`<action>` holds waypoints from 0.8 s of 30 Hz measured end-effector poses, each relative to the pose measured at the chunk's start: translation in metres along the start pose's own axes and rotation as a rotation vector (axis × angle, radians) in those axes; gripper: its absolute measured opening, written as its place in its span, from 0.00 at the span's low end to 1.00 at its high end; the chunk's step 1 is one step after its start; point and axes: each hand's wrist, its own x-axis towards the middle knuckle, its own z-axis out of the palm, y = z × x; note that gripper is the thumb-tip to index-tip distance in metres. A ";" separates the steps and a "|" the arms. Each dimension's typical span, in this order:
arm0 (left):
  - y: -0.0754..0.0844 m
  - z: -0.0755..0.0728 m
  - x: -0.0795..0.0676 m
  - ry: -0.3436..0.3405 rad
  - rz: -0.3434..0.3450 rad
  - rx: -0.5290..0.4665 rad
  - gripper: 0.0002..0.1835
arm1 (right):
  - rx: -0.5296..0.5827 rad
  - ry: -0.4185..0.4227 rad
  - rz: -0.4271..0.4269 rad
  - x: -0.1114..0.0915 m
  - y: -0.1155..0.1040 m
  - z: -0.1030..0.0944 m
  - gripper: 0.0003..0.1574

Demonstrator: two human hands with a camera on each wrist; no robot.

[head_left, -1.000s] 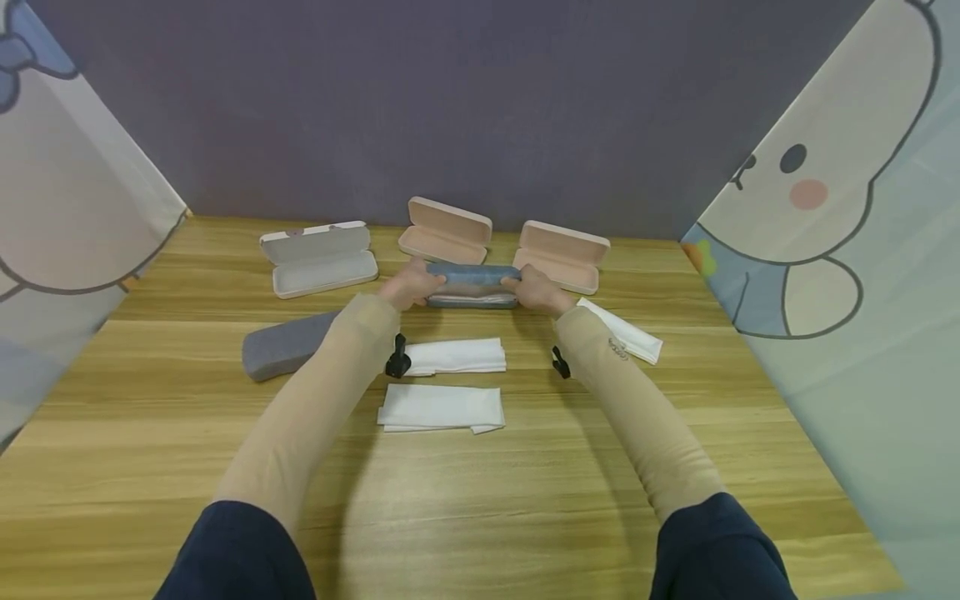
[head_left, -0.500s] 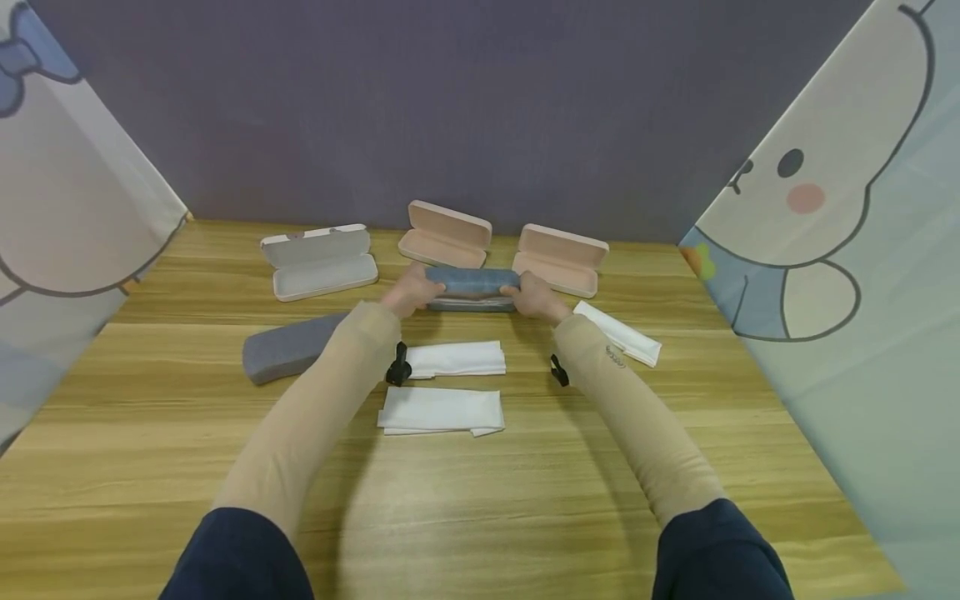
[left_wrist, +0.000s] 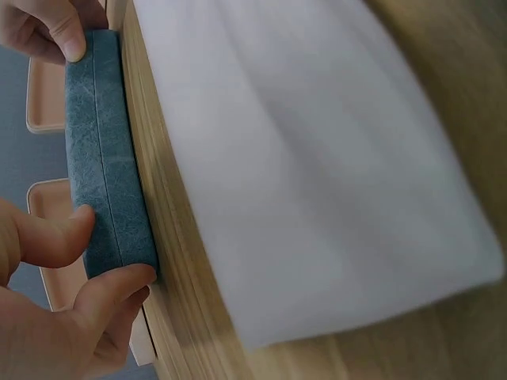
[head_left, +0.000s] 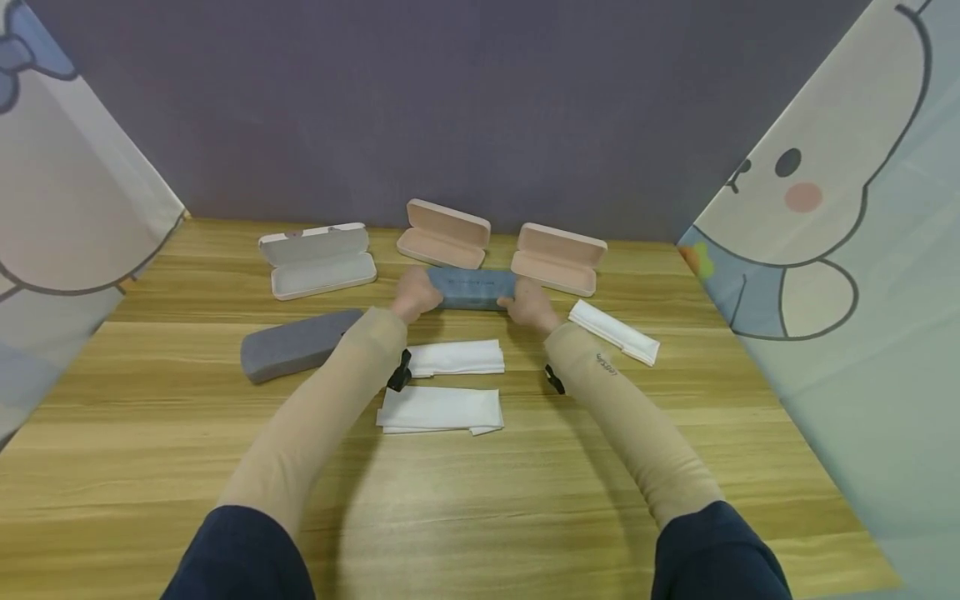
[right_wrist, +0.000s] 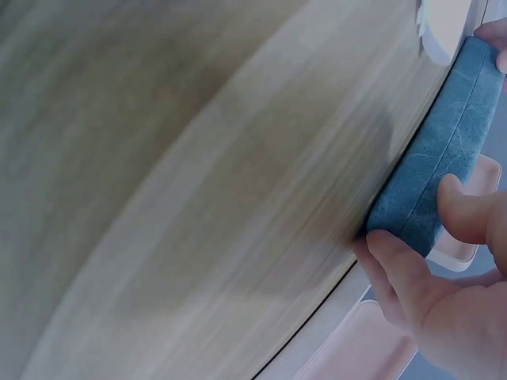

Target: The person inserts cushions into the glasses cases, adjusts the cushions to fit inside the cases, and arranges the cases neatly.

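A blue glasses case stands closed on the wooden table, between both hands in the head view. My left hand grips its left end, thumb on the lid and fingers along the side, as the left wrist view shows. At the right end my right hand pinches the case the same way; its thumb presses on the lid. The seam between lid and base runs shut along the case. Two folded white cloths, an upper cloth and a lower cloth, lie in front of it.
Behind are an open white case and two open pink cases, one in the middle and one at right. A closed grey case lies left, beside the left forearm. Another folded white cloth lies right of the right hand.
The blue case's lid has come down: the case stood open with something pale inside, and now it is closed. Both hands stay at its ends, having shifted slightly as the lid lowered.
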 end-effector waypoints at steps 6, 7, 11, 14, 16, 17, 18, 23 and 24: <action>0.001 0.002 -0.002 -0.018 -0.019 -0.004 0.07 | -0.003 0.000 0.004 -0.003 0.000 -0.001 0.20; 0.001 0.002 -0.002 -0.021 -0.018 -0.005 0.06 | 0.004 -0.003 0.005 -0.003 0.000 -0.002 0.19; 0.000 0.002 -0.005 -0.022 -0.018 0.000 0.03 | 0.056 -0.013 0.018 -0.006 -0.002 -0.004 0.35; 0.000 0.000 -0.009 -0.023 -0.019 -0.005 0.05 | 0.069 -0.013 0.031 -0.008 -0.004 -0.005 0.46; 0.001 -0.001 -0.013 -0.025 -0.020 -0.008 0.09 | 0.064 -0.021 0.037 -0.008 -0.004 -0.005 0.47; 0.001 -0.001 -0.014 -0.025 -0.019 -0.008 0.10 | 0.048 -0.020 0.032 -0.008 -0.004 -0.005 0.46; 0.001 -0.002 -0.016 -0.029 -0.024 -0.006 0.09 | 0.039 -0.016 0.026 -0.008 -0.004 -0.004 0.45; -0.001 -0.002 -0.025 -0.035 -0.021 0.020 0.02 | -0.017 0.008 -0.028 -0.011 -0.004 0.000 0.34; -0.002 -0.002 -0.026 -0.034 -0.017 0.022 0.03 | -0.018 0.012 -0.034 -0.012 -0.004 0.001 0.32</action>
